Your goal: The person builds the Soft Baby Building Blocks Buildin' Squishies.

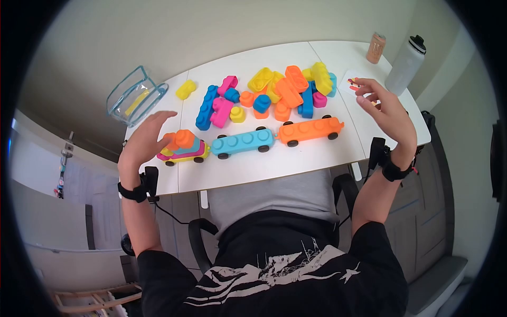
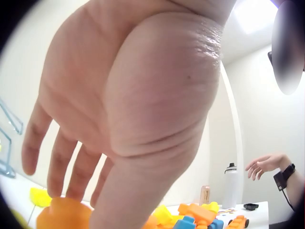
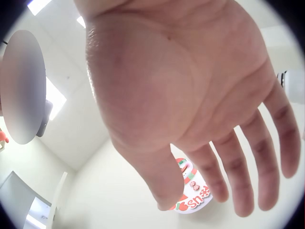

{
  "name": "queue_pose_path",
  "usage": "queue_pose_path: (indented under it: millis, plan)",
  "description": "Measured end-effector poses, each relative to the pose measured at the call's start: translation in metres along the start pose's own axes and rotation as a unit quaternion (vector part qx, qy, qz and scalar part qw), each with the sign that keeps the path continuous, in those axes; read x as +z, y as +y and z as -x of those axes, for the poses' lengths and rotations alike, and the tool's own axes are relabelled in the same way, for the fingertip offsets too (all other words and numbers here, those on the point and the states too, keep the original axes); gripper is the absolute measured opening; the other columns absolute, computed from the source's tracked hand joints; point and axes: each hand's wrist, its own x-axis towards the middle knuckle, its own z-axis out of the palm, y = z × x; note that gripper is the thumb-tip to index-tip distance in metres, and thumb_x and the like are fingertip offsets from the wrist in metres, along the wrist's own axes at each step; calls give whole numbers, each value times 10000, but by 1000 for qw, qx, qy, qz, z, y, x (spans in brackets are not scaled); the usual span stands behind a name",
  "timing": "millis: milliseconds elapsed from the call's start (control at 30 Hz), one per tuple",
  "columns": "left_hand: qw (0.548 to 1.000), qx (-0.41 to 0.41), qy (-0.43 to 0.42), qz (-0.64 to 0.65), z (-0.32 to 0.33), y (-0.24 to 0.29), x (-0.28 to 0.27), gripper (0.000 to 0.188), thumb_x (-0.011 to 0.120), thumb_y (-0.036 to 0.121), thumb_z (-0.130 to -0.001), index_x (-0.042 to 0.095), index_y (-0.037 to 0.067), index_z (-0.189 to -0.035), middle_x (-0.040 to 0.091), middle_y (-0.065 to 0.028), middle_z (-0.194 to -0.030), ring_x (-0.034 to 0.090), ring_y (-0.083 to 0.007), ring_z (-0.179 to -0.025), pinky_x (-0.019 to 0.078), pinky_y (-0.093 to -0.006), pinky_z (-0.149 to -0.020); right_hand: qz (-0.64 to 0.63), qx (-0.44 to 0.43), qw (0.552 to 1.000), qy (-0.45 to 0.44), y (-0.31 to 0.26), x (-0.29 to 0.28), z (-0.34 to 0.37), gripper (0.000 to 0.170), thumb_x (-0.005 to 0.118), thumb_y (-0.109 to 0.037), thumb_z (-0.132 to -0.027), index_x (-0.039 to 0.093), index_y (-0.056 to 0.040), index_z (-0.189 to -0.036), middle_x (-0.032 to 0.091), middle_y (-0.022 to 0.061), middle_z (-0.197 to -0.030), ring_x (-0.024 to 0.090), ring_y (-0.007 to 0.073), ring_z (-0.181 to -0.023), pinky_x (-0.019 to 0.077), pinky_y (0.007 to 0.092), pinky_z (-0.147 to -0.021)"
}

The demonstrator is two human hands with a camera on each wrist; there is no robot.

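My left hand is raised beside the front car of a toy train, fingers extended and relaxed; whether the thumb touches its orange block I cannot tell. In the left wrist view the same hand shows its palm, with an orange block below the fingers. Behind the front car stand a light blue car and an orange car, in a row. My right hand hovers over the table's right side, holding nothing; its palm and loosely spread fingers fill the right wrist view.
Loose blocks in several colours, among them a long blue one, lie behind the train. A yellow block and a clear blue-edged bag are at the left. A can and a grey bottle stand at the back right of the white table.
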Motion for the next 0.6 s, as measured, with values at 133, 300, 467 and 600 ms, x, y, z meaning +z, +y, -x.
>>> queue_pose_path:
  millis: [133, 300, 467, 600]
  plan:
    - [994, 17, 78, 78, 8, 48, -16, 504, 750, 52, -897, 636, 72, -1387, 673, -156, -1382, 641, -355, -1258, 508, -407, -1080, 56, -41, 997, -36, -17, 26, -11, 404, 686, -233, -1040, 623, -73, -1406, 722, 87, -1122, 700, 186, -980, 569, 327, -833]
    - [969, 100, 145, 171, -3, 66, -11, 351, 766, 90, -924, 718, 62, -1271, 773, -106, -1225, 730, -276, -1120, 553, -370, -966, 46, -89, 989, -104, -33, 99, -34, 325, 735, -199, -951, 728, -67, -1247, 756, 128, -1084, 723, 299, -974, 571, 403, -860]
    - [953, 112, 177, 220, -18, 60, 2, 347, 779, 97, -923, 718, 59, -1262, 787, -92, -1182, 739, -260, -1093, 557, -372, -948, 172, -86, 969, -156, -31, 158, -70, 320, 751, -149, -925, 725, -60, -1231, 748, 105, -1112, 720, 285, -997, 576, 384, -848]
    - [949, 98, 186, 235, -20, 45, 12, 325, 767, 91, -934, 719, 52, -1253, 789, -94, -1178, 746, -250, -1076, 561, -376, -933, 262, -93, 950, -143, -24, 180, -79, 289, 752, -106, -906, 732, -70, -1192, 741, 88, -1135, 730, 313, -1017, 587, 416, -833]
